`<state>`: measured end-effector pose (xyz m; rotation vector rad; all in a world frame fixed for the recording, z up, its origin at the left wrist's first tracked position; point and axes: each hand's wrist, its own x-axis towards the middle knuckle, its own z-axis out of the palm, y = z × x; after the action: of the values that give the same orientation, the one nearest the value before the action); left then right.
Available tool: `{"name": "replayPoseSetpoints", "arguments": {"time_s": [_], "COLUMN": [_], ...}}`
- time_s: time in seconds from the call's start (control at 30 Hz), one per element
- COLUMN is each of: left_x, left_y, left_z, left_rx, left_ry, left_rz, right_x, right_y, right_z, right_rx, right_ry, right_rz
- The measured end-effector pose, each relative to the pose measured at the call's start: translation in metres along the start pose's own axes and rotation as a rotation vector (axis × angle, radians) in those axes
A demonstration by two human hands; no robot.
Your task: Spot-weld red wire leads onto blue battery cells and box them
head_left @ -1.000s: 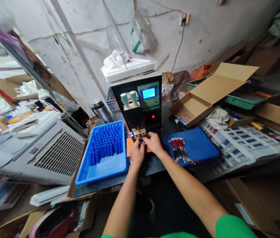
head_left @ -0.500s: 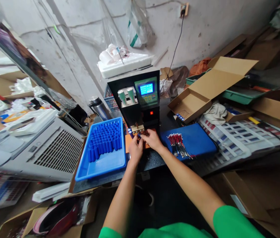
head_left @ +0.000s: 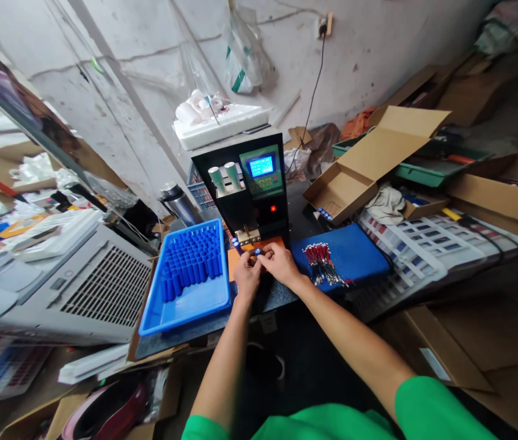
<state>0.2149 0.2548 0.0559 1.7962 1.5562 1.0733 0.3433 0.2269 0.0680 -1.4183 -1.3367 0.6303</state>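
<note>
A blue cylindrical battery cell (head_left: 257, 251) is pinched between my two hands, its end facing up. My left hand (head_left: 246, 273) closes on it from the left, and my right hand (head_left: 279, 264) from the right; the fingertips hide most of it. Just behind them are the metal electrode tips of a black spot welder (head_left: 265, 214) with a lit screen. Another blue cell (head_left: 236, 245) stands left of the electrodes, on or beside the orange board (head_left: 233, 266). Whether a wire is also in my fingers, I cannot make out.
To the left, a blue tray (head_left: 180, 324) holds many upright blue cells. Red and black wire leads (head_left: 320, 263) lie on a blue pad (head_left: 359, 250) at right. Behind it is an open cardboard box (head_left: 339, 192); a steel flask (head_left: 178, 201) stands behind the tray.
My hands have drawn slightly back from the electrodes with the cell, whose end now shows more plainly. The whole view has shifted a little.
</note>
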Motion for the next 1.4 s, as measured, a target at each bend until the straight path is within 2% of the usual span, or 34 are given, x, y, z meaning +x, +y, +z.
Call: {"name": "replayPoseSetpoints", "arguments": {"time_s": [0.13,0.27,0.37,0.47,0.6,0.73,0.83,0.9,0.97,1.1,1.2,1.27,1.4], "left_x": [-0.001,-0.002,-0.003,-0.002,0.002,0.006,0.007,0.007,0.007,0.007,0.007,0.008,0.008], "left_y": [-0.006,-0.009,-0.008,-0.008,-0.012,-0.012,-0.007,-0.005,-0.004,-0.005,-0.007,-0.008,-0.009], "left_z": [0.003,0.006,0.006,0.004,0.003,0.003,0.002,0.002,0.002,0.003,0.004,0.004,0.005], "left_rx": [-0.016,-0.010,0.005,0.059,0.072,0.074,0.106,0.124,0.152,0.214,0.231,0.240,0.263], "left_ry": [0.023,0.051,0.041,0.031,0.026,0.030,0.045,0.055,0.073,0.090,0.105,0.117,0.132], "left_rz": [0.049,0.089,0.091,0.125,0.177,0.201,0.222,0.242,0.246,0.218,0.226,0.256,0.297], "right_x": [-0.001,0.000,-0.001,0.001,0.023,0.067,0.107,0.132,0.155,0.187,0.200,0.204,0.206], "right_y": [-0.003,-0.002,-0.002,0.001,0.014,0.037,0.053,0.061,0.069,0.084,0.095,0.101,0.102], "right_z": [0.008,0.012,0.010,0.001,-0.033,-0.095,-0.142,-0.165,-0.178,-0.188,-0.191,-0.195,-0.198], "right_rx": [-0.144,-0.193,-0.195,-0.153,-0.090,-0.177,-0.303,-0.393,-0.505,-0.769,-0.874,-0.880,-0.894], "right_ry": [0.032,0.030,0.037,0.098,0.213,0.310,0.347,0.327,0.282,0.099,-0.125,-0.224,-0.256], "right_rz": [-0.028,-0.060,-0.095,-0.105,-0.135,-0.177,-0.147,-0.127,-0.102,-0.037,0.034,0.077,0.103]}}
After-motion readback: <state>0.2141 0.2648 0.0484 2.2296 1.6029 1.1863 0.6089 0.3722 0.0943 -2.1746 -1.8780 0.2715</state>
